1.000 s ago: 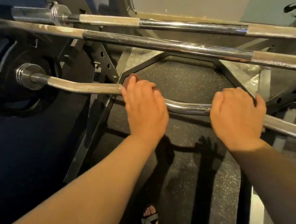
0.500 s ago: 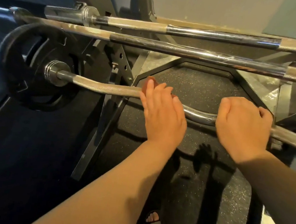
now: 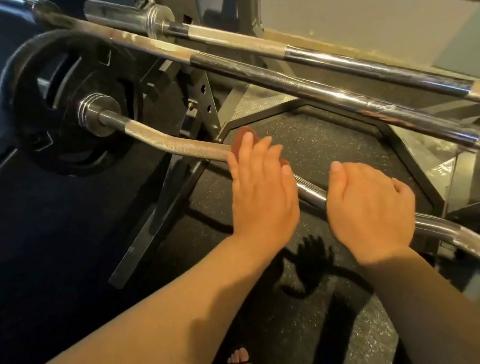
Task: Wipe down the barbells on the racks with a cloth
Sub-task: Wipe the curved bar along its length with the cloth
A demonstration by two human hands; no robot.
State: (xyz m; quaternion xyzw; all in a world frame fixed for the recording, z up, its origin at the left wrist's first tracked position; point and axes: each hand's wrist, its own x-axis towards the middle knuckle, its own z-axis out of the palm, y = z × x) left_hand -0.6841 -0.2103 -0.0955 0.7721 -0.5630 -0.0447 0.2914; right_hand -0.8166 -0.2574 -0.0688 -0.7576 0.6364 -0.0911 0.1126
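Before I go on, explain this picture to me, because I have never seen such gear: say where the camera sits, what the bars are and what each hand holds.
There is one view, from a camera worn on the person's head, looking down at their own arms. There is no machine here. A gym rack carries steel bars: a far barbell, a middle barbell and, nearest, a bent bar with a black weight plate at its left end. The left hand presses a reddish cloth onto the bent bar. The right hand curls over that bar.
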